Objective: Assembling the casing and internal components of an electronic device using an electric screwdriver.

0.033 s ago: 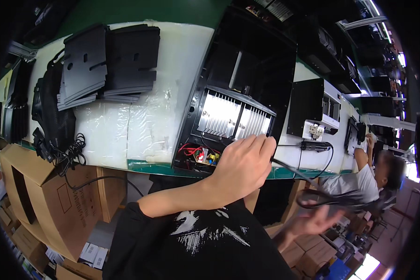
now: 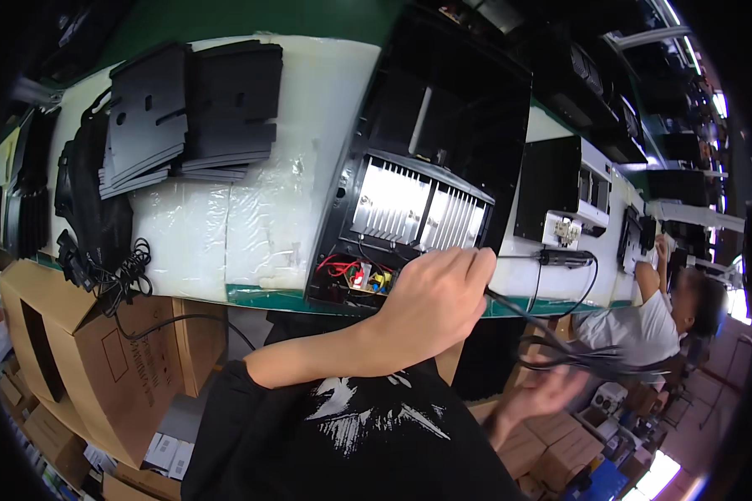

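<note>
Spanning the gap between my two hands: black cable [image 2: 518, 311], one, running from beside my left hand [image 2: 443, 288] to a loose cluster of loops at my right hand [image 2: 551, 391], out past the front edge of the white-covered table [image 2: 267, 242].

Left hand: bent, knuckles up, fingers close together, over the near end of the open black case [image 2: 501, 108]. Fingertips hidden; whether they pinch the cable, I cannot tell.

Right hand: low, blurred, just under the loops. Whether its fingers are closed round them, I cannot tell.

Cable, handling: probably light and bendable, with enough spring to keep its curves; smooth-coated by the look of it, perhaps a little slippery. Loops liable to snag or slide apart. Best hold, I judge: the whole bundle gathered across the palm, the single strand pinched near the case, no hard pull on it.

Case, handling: likely heavy and stiff; sound hold at its outer walls. Inside: bright metal fins [image 2: 393, 204], rigid, possibly sharp-edged; red wires [image 2: 334, 265], thin and soft; small circuit board [image 2: 368, 280], the fragile item, just beside my left hand and no place to press or grip.
</note>
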Tool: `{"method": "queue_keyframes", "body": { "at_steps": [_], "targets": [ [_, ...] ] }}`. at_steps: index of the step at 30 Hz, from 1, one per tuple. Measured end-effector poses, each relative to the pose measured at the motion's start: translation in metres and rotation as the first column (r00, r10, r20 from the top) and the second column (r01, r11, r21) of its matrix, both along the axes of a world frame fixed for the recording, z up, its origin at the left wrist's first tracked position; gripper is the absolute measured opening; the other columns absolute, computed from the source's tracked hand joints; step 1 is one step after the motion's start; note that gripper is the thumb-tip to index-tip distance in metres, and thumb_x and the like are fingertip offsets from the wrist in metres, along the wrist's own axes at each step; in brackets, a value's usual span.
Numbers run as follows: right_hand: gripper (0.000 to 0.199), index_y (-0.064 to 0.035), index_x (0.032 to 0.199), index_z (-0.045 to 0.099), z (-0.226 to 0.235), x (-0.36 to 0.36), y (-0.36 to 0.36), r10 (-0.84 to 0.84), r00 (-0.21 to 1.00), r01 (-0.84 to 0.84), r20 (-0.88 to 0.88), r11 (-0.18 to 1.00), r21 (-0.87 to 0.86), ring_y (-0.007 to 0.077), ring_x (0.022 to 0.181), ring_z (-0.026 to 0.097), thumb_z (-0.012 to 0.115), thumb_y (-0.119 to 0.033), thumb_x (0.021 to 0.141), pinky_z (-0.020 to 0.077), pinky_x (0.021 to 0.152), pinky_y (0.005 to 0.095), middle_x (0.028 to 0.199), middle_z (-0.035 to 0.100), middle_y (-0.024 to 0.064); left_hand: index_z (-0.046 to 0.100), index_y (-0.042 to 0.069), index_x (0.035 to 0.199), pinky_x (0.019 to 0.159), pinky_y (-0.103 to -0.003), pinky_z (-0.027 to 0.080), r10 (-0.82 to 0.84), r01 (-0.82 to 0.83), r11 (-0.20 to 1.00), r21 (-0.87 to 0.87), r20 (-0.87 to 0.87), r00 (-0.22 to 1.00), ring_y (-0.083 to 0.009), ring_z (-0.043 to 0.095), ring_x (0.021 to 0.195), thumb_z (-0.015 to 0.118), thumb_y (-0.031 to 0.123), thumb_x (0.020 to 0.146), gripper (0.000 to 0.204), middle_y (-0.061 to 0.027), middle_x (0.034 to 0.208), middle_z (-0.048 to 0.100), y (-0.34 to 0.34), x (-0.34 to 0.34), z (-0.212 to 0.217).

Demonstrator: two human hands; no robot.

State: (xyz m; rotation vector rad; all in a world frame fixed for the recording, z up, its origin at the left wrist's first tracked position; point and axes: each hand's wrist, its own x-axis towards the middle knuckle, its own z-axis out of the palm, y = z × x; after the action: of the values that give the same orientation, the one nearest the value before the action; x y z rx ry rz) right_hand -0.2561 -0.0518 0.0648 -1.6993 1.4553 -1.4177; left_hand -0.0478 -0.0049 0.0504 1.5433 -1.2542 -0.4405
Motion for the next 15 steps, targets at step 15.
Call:
{"method": "queue_keyframes", "body": {
  "at_steps": [15],
  "targets": [
    [0.017,0.0001,0.086,0.059,-0.023,0.042,0.0,0.551,0.828,-0.457,-0.105,0.771,0.443,0.0166,0.073,0.055,0.07,-0.006,0.076,0.0441,0.071,0.0265,0.079,0.058,0.0072,0.059,0.006,0.08,0.056,-0.032,0.046,-0.096,0.077,0.989,0.123,0.15,0.984,-0.0224,0.056,0.065,0.072,0.008,0.067,0.018,-0.0047,0.068,0.056,0.004,-0.001,-0.004]
  ]
}}
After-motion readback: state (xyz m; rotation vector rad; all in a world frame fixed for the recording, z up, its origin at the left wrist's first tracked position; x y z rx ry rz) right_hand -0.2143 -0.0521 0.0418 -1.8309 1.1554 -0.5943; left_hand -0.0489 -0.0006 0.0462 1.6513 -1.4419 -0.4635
